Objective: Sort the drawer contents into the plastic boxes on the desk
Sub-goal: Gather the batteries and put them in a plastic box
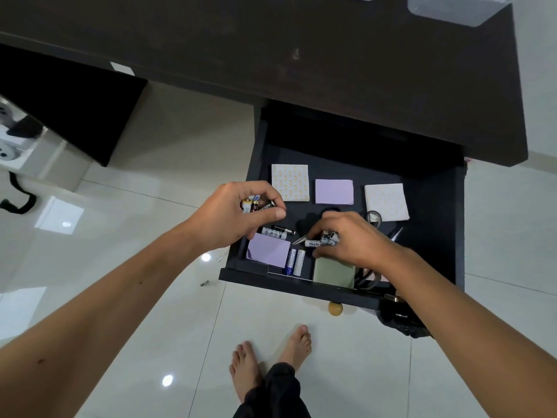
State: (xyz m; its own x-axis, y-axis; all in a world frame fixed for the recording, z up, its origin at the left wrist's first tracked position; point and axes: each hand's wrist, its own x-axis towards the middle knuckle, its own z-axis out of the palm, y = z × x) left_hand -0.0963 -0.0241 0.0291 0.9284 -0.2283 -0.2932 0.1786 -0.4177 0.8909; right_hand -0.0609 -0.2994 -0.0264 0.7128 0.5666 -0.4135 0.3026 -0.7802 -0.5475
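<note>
The dark drawer point(434, 212) stands pulled out below the desk. My left hand point(238, 215) hovers over its left part, shut on several batteries point(256, 204). My right hand point(349, 236) is low in the middle, shut on white batteries point(322, 241). Loose batteries lie under my left hand point(277, 232) and near the front wall point(295, 262). Sticky note pads lie around: two patterned point(291, 182) point(387, 202), two purple point(334, 192) point(268, 250), one green point(334, 273). Tweezers point(300, 239) and scissors point(370, 279) are partly hidden by my right hand.
Clear plastic boxes point(455, 9) stand at the far edge of the dark desk point(271, 49). A small tape roll point(374, 218) and a pointed metal tool point(397, 234) lie at the drawer's right. The drawer knob point(335, 308) sticks out above my bare feet on the white tiled floor.
</note>
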